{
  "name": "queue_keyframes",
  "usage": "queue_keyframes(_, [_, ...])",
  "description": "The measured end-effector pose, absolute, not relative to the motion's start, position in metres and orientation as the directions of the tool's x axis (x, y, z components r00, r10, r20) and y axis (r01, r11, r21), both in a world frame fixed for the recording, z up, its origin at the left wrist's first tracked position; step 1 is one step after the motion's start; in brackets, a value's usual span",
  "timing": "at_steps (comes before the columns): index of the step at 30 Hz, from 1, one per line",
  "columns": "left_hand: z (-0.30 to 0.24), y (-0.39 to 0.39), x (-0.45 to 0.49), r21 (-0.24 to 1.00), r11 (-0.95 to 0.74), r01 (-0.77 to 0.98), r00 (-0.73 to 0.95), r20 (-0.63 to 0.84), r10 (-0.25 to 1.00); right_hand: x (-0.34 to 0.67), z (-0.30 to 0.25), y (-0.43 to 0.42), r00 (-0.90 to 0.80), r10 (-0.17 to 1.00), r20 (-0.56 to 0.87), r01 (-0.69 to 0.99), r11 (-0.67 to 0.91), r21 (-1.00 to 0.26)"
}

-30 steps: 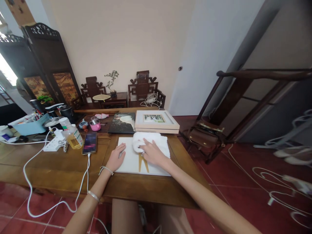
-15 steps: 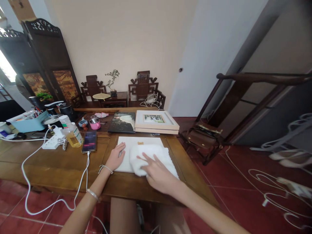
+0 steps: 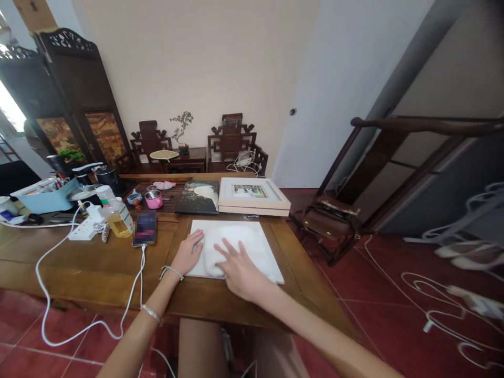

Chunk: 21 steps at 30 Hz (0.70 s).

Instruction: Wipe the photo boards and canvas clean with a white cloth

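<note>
A white cloth (image 3: 246,244) lies spread over a flat white panel (image 3: 193,271) on the wooden table (image 3: 90,262). My right hand (image 3: 238,270) rests flat on the near part of the cloth, fingers spread and stretched forward. My left hand (image 3: 189,253) lies open at the panel's left edge, fingers pressing on it. Both hands hold nothing. The cloth hides most of the panel.
Behind the cloth lie a pale picture frame (image 3: 252,195) and a dark painting (image 3: 198,197). To the left are a phone (image 3: 145,229) on a white cable, a bottle of yellow liquid (image 3: 116,218), a power strip (image 3: 84,229) and a pink cup (image 3: 153,199). A dark wooden chair (image 3: 334,210) stands right.
My right hand dragged the bunched cloth from the far part of the panel toward me, and the cloth now lies flattened over the panel. My left hand stayed in place.
</note>
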State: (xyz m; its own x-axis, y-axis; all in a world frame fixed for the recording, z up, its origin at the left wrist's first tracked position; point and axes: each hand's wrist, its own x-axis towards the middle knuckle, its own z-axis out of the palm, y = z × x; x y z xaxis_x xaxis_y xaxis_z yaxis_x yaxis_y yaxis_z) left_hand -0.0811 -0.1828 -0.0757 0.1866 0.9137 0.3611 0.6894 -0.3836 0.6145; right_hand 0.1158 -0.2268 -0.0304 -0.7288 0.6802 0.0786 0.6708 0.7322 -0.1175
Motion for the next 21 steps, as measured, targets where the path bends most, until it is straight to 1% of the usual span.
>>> queue_keyframes(4, [-0.077,-0.182,-0.082,0.613,-0.397,0.682,0.195,0.371,0.908,0.132,-0.029,-0.260,-0.781,0.618,0.089,0.600,0.783,-0.168])
queue_keyframes(7, [-0.079,-0.181,-0.082,0.625,-0.399,0.671,0.195,0.371,0.908,0.133,-0.024,-0.248,-0.775,0.627,0.076,0.605,0.771,-0.197])
queue_keyframes(9, [-0.078,-0.181,-0.082,0.653,-0.383,0.654,0.180,0.357,0.917,0.127,-0.022,-0.226,-0.742,0.666,0.073,0.645,0.739,-0.194])
queue_keyframes(11, [-0.077,-0.181,-0.083,0.708,-0.356,0.610,0.149,0.339,0.929,0.116,-0.021,-0.201,-0.677,0.733,0.070,0.716,0.678,-0.166])
queue_keyframes(14, [-0.074,-0.182,-0.084,0.815,-0.300,0.496,0.048,0.319,0.946,0.093,-0.021,-0.174,-0.576,0.815,0.068,0.805,0.580,-0.125])
queue_keyframes(16, [-0.072,-0.182,-0.085,0.873,-0.289,0.393,-0.033,0.327,0.944,0.077,-0.022,-0.170,-0.550,0.832,0.075,0.823,0.555,-0.120])
queue_keyframes(18, [-0.070,-0.182,-0.086,0.908,-0.301,0.292,-0.097,0.341,0.935,0.067,-0.023,-0.180,-0.593,0.801,0.079,0.792,0.598,-0.121])
queue_keyframes(21, [-0.070,-0.181,-0.086,0.923,-0.301,0.238,-0.160,0.343,0.926,0.068,-0.024,-0.211,-0.739,0.667,0.091,0.656,0.744,-0.124])
